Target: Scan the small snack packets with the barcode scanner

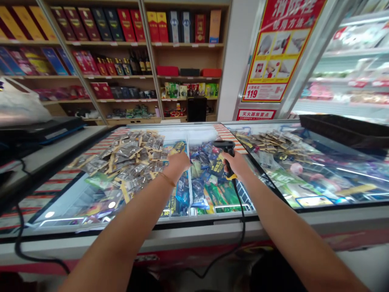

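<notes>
My right hand [235, 163] is wrapped round a black-and-yellow handheld barcode scanner [227, 147], whose head points left. A black cable [241, 207] hangs from its grip. My left hand [179, 161] reaches over the freezer with its fingers curled in; whatever is in them is hidden from me. Just beyond it lies a blue packet with yellow print [178, 147]. Below both hands, the open part of the chest freezer [209, 227] holds blue and green ice-cream packets [223, 194], parted by a white wire divider [190, 190].
Heaps of clear packets with wooden sticks [130, 150] lie on the glass at left, and more [279, 142] at right. A black tray [343, 129] sits at the right back. Shelves of boxes [187, 42] stand behind. A dark device [45, 129] is at far left.
</notes>
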`<state>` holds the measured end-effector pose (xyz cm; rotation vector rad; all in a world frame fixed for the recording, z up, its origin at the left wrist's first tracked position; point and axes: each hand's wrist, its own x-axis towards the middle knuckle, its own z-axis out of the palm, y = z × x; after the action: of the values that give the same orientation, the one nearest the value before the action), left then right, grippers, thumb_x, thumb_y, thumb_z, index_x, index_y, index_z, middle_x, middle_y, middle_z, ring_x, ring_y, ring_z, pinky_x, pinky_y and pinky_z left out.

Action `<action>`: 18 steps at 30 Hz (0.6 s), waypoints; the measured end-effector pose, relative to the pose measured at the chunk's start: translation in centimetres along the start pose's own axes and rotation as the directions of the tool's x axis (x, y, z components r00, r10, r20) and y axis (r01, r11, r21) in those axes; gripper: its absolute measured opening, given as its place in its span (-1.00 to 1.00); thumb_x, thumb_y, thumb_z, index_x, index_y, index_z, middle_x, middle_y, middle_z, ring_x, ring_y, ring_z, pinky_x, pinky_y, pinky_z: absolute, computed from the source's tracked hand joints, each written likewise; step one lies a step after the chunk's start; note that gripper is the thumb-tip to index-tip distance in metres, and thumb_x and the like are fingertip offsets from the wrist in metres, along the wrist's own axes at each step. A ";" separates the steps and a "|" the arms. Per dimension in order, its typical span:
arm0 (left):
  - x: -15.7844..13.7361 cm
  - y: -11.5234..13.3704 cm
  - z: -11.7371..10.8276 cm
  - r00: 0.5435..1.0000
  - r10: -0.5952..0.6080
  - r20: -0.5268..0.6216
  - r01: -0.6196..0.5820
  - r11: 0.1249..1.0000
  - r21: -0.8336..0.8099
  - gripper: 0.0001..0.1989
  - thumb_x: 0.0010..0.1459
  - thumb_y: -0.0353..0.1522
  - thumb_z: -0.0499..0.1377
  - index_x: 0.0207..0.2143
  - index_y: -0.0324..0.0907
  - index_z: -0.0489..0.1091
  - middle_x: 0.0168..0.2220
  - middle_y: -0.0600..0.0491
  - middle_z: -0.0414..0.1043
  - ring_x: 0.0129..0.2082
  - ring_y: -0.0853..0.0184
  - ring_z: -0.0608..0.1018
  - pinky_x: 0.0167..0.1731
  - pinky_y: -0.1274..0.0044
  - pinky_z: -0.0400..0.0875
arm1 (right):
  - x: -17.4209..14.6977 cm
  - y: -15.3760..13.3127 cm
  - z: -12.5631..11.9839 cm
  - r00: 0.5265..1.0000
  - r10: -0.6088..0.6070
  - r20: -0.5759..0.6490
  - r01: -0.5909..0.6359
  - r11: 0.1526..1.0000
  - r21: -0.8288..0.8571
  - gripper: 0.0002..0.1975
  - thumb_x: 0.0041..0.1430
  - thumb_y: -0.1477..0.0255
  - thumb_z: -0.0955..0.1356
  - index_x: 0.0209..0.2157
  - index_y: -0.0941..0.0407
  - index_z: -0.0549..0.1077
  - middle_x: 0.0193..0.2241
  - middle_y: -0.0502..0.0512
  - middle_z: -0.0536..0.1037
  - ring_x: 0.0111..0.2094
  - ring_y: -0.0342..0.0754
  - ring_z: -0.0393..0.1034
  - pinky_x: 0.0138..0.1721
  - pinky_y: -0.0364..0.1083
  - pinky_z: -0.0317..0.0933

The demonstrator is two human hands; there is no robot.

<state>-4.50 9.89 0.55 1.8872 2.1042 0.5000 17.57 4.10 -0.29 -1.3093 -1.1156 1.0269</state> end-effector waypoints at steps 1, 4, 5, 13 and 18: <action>-0.1 0.3 -0.1 1.000 0.019 0.003 -0.020 0.995 0.096 -0.61 -0.03 -0.41 0.27 -0.08 -0.21 0.51 -0.02 -0.37 0.51 0.09 -0.19 0.49 0.10 0.05 0.23 | 0.0 -0.1 -0.1 1.000 0.008 0.000 -0.008 1.000 0.008 -0.77 0.09 0.32 0.42 -0.35 0.09 0.29 -0.66 -0.16 0.37 -0.78 -0.19 0.25 -0.74 -0.19 0.12; 0.1 -0.1 -1.0 0.995 0.032 -0.095 -0.003 0.956 0.292 -0.60 0.14 -0.39 0.13 0.04 -0.23 0.45 0.10 -0.39 0.41 0.13 -0.15 0.44 0.08 0.05 0.22 | -0.1 -0.3 -0.3 1.000 0.013 -0.001 -0.013 1.000 0.007 -0.77 0.10 0.32 0.42 -0.34 0.09 0.30 -0.65 -0.15 0.38 -0.77 -0.19 0.26 -0.74 -0.20 0.12; 0.3 -0.6 -1.4 0.991 -0.001 -0.133 0.043 0.950 0.308 -0.59 0.16 -0.38 0.10 0.06 -0.23 0.45 0.12 -0.40 0.38 0.15 -0.17 0.42 0.07 0.03 0.22 | -0.1 -0.4 -0.3 1.000 0.010 0.001 -0.010 1.000 -0.002 -0.78 0.10 0.33 0.42 -0.34 0.09 0.30 -0.65 -0.15 0.38 -0.77 -0.19 0.27 -0.74 -0.20 0.12; 0.0 -0.7 -1.4 0.987 -0.122 -0.102 0.145 0.953 0.266 -0.50 0.17 -0.24 0.13 0.14 -0.23 0.38 0.21 -0.43 0.28 0.22 -0.24 0.32 0.04 0.05 0.27 | -0.8 -0.8 0.4 0.999 -0.044 0.027 0.044 0.999 -0.017 -0.81 0.11 0.35 0.42 -0.32 0.11 0.34 -0.65 -0.13 0.37 -0.78 -0.19 0.26 -0.74 -0.19 0.16; -0.3 1.2 -0.2 0.999 0.052 -0.015 -0.047 0.971 0.233 -0.54 0.22 -0.27 0.09 0.12 -0.27 0.36 0.12 -0.40 0.37 0.17 -0.09 0.41 0.07 0.21 0.32 | -0.8 -0.7 0.2 0.999 -0.045 0.026 0.045 0.999 0.008 -0.80 0.11 0.35 0.42 -0.32 0.11 0.34 -0.66 -0.13 0.38 -0.78 -0.20 0.25 -0.76 -0.20 0.13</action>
<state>-3.44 9.70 1.26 2.0725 2.2177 0.2951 17.16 3.37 0.41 -1.2623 -1.1547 1.0162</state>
